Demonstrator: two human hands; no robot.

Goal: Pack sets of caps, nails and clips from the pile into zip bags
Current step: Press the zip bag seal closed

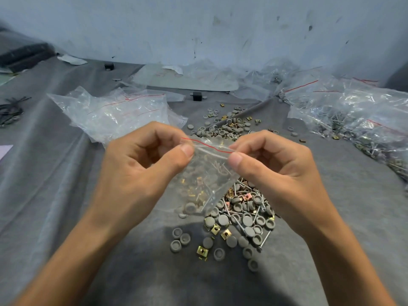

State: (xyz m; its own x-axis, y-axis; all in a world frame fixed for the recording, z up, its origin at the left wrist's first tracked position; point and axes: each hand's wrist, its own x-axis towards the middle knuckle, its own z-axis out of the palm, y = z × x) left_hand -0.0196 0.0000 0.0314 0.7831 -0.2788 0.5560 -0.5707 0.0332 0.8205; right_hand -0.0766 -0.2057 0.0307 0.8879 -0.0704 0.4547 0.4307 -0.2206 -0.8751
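Left hand and right hand pinch the red-striped clear zip bag by its top. It hangs above the grey caps, nails and brass clips pile

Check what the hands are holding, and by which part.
A filled zip bag: the left hand pinches the left end of its red-lined top edge, the right hand the right end; the bag hangs below.

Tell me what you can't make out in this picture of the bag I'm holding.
Head view:
Seal of the zip bag: thumbs of the left hand and right hand cover its ends.
Counts inside the bag: crinkled plastic blurs them.
Part of the pile: hidden behind the bag and right hand.
The filled bags at right: cut off by the edge.
The dark items far left: too small.
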